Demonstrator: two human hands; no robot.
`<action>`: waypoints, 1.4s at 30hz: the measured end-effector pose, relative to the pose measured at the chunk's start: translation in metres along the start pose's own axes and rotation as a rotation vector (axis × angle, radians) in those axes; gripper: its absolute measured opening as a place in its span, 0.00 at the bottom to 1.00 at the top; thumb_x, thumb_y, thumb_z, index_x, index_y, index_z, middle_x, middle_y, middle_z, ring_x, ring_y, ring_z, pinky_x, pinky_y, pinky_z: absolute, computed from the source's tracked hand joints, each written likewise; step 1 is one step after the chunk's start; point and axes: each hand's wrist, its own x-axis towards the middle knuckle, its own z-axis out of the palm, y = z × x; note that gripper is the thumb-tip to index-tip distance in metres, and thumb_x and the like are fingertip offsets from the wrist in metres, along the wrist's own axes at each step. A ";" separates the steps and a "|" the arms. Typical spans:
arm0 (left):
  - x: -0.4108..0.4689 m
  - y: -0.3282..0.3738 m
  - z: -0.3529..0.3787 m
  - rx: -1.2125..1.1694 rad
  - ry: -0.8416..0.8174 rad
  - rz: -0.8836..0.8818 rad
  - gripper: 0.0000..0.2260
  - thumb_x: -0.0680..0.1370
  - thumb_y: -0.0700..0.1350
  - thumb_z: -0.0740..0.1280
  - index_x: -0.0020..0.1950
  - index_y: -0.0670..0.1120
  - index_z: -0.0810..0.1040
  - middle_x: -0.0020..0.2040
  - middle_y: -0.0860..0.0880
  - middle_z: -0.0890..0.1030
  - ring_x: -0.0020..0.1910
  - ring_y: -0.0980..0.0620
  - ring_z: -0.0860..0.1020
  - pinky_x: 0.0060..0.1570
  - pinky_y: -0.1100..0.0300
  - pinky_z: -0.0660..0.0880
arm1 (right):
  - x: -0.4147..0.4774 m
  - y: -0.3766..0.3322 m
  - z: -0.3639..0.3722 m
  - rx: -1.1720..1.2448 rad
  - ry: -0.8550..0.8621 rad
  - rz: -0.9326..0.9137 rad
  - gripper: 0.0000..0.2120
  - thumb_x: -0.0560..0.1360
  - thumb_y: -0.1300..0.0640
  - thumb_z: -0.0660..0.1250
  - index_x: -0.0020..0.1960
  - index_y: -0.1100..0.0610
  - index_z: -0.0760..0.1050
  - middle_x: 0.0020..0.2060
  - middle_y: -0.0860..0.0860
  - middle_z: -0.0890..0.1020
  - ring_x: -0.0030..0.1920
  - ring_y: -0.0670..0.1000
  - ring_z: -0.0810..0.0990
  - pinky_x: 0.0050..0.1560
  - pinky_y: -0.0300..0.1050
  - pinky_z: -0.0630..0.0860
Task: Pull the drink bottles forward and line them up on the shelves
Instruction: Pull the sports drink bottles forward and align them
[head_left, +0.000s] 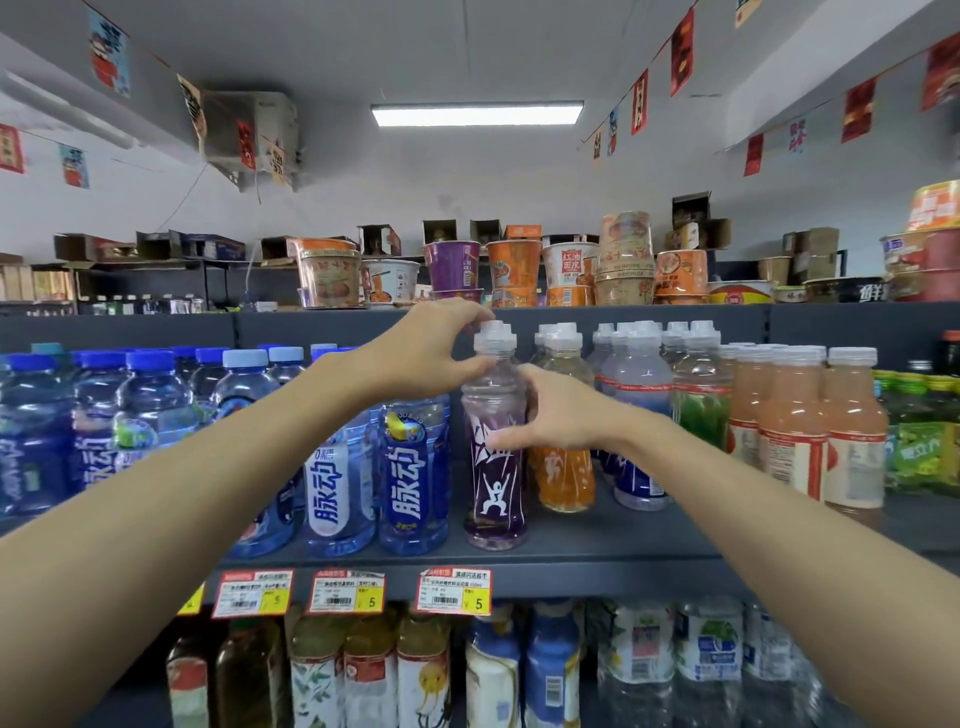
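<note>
Purple bottle (493, 499) is apparently being squared at the shelf (597, 551) edge, left hand (421, 358) pinching its cap (496, 338), right hand (550, 410) gripping its waist; the orange bottle (566, 478) is probably needing pulling forward next.

Bare left hand (431, 356), bare right hand (563, 410)

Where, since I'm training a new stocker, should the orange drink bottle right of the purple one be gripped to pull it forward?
By the narrow neck just under its white cap, coming straight from the front. The orange bottle stands upright, the purple bottle and a blue-labelled bottle close beside it, so finger room is likely best up at the necks.
</note>
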 end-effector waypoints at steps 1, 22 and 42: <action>0.000 0.000 0.001 -0.001 0.003 -0.001 0.23 0.77 0.52 0.72 0.69 0.46 0.74 0.61 0.49 0.79 0.55 0.56 0.74 0.58 0.62 0.69 | -0.003 0.004 0.006 -0.023 -0.027 0.022 0.45 0.67 0.36 0.76 0.76 0.51 0.63 0.68 0.47 0.74 0.67 0.51 0.74 0.66 0.47 0.71; 0.003 0.006 0.010 -0.010 0.066 0.029 0.29 0.74 0.59 0.72 0.69 0.45 0.73 0.60 0.50 0.78 0.57 0.56 0.74 0.53 0.65 0.67 | -0.021 0.021 0.022 0.149 -0.026 -0.011 0.25 0.75 0.47 0.74 0.69 0.51 0.72 0.49 0.38 0.80 0.46 0.37 0.79 0.53 0.39 0.75; -0.001 0.023 0.022 0.027 0.103 0.014 0.31 0.76 0.62 0.68 0.74 0.49 0.68 0.71 0.52 0.72 0.68 0.55 0.69 0.68 0.54 0.68 | 0.029 0.036 -0.044 -0.237 0.465 0.128 0.40 0.72 0.42 0.73 0.76 0.52 0.58 0.67 0.58 0.70 0.66 0.58 0.72 0.62 0.54 0.74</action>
